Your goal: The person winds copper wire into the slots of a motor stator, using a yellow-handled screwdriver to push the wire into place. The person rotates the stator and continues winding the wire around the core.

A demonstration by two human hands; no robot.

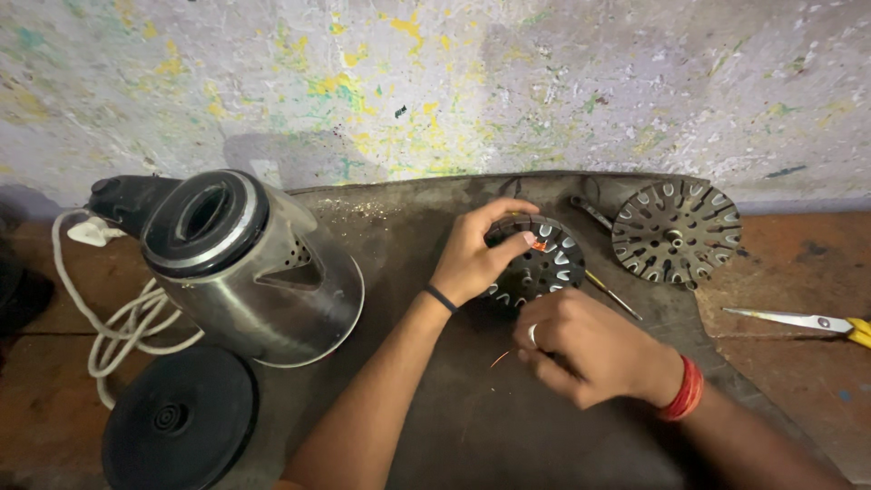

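At the bench (472,426) centre, the left hand (472,259) curls its fingers around a slotted motor core (544,263) to steady it, while the right hand (590,349), at five o'clock, pinches thin copper wire (501,359) taut.

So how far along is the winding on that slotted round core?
Only a start shows. The left hand grips the dark slotted core, where a small patch of copper sits in one slot. The right hand pulls thin copper wire. Most slots look bare, and the second core lies untouched.
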